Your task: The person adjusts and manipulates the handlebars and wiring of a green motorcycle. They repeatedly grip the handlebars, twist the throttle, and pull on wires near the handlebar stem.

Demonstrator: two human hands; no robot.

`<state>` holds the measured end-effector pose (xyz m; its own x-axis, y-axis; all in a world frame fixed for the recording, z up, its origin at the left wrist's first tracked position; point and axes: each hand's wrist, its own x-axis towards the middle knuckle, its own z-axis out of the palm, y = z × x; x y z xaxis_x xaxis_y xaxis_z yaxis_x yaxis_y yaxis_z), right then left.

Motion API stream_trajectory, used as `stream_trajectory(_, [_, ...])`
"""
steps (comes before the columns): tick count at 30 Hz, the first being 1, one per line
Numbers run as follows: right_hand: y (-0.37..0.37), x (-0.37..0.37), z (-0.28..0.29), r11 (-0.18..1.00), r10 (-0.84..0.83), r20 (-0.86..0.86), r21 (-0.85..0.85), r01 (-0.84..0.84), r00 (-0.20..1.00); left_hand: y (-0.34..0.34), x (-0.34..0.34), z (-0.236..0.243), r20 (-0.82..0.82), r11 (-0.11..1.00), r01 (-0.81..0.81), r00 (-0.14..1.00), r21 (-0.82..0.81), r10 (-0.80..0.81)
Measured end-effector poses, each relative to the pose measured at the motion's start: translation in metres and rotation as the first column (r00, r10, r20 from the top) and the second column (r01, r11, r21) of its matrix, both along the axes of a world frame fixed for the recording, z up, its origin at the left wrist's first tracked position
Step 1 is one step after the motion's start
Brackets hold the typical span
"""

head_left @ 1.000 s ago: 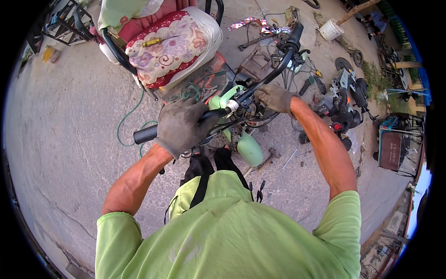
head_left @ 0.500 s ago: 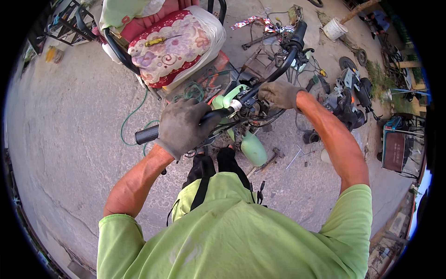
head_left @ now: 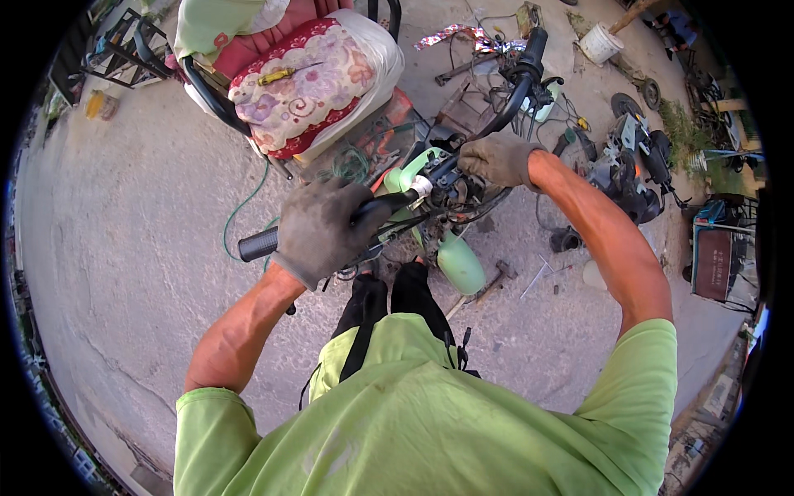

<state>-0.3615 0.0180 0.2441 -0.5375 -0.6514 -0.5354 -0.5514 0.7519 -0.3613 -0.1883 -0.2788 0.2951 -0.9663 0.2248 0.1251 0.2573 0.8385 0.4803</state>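
Observation:
My left hand, in a grey work glove, is wrapped round the left side of a black handlebar, just inboard of its ribbed rubber grip. The bar slants up to the right, belonging to a partly stripped two-wheeler with light green body parts. My right hand, also gloved, is closed beside the middle of the bar, close to exposed cables. What its fingers pinch is hidden. Below the bar sits a rounded light green mudguard; a white ring encircles the bar near its centre.
An armchair with a floral cushion stands ahead on the left, a yellow-handled screwdriver lying on it. A hammer and a T-shaped wrench rest on the concrete. Dark scooter parts and a white bucket are on the right.
The view has shifted slightly. My left hand keeps its hold on the handlebar, and my right hand stays beside the bar's middle with only slight movement.

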Motion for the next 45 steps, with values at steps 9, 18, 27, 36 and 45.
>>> stream_trajectory(9, [0.002,0.0,0.001,0.998,0.067,-0.048,0.016,-0.067,0.997,0.001,0.001,-0.003,-0.012,1.0,-0.002,1.0,0.014,0.002])
stream_trajectory(18, [-0.002,-0.004,-0.004,0.996,0.058,-0.041,0.065,-0.056,0.997,0.002,0.0,0.0,-0.003,1.0,-0.017,1.0,0.021,0.017])
stream_trajectory(27, [-0.007,0.023,-0.006,0.989,-0.139,-0.159,0.025,0.145,0.977,-0.003,-0.002,-0.005,0.018,0.999,-0.012,1.0,0.046,0.011])
stream_trajectory(36, [-0.039,0.062,0.003,0.775,-0.628,-0.069,0.028,0.631,0.775,-0.002,0.003,-0.006,0.025,0.998,-0.053,0.998,0.043,0.052])
stream_trajectory(45, [-0.018,0.016,-0.002,0.903,-0.406,0.435,0.052,0.427,0.804,-0.004,0.0,-0.006,0.015,0.998,-0.058,0.998,0.029,0.058])
